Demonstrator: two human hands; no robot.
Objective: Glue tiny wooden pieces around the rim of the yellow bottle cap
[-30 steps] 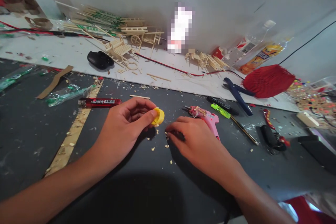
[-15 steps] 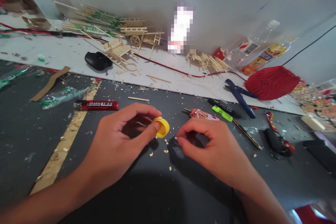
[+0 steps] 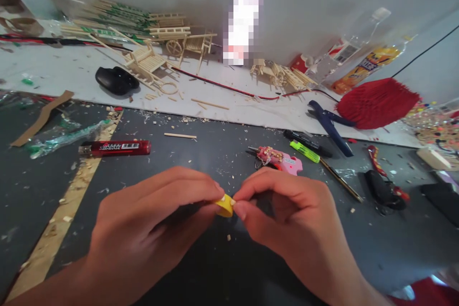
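Between the thumb and fingers of my left hand (image 3: pixel 154 229) is a small yellow plastic ring (image 3: pixel 225 206), like a bottle cap or a slice of tape roll. Pale bits sit on its outer side. My right hand (image 3: pixel 290 215) pinches a tiny pale wood piece (image 3: pixel 233 202) against the ring's right side. The fingertips of both hands almost meet there. Below the ring lies another small wood chip (image 3: pixel 228 237) on the dark table (image 3: pixel 201 267). Just beyond my right hand rests a pink glue gun (image 3: pixel 278 158), its handle partly hidden by the fingers.
A red lighter (image 3: pixel 120 147) lies to the left, with a thin stick (image 3: pixel 180 136) farther back. On the right are a green highlighter (image 3: pixel 304 151), a pen (image 3: pixel 340 180) and dark blue pliers (image 3: pixel 332 126). Miniature wooden carts (image 3: pixel 148 60) and a black mouse (image 3: pixel 116 81) stand on the white ledge.
Both hands have come together, and the right hand has brought the wood piece to the yellow ring. The ring has been turned edge-on and lowered. The view has shifted slightly.
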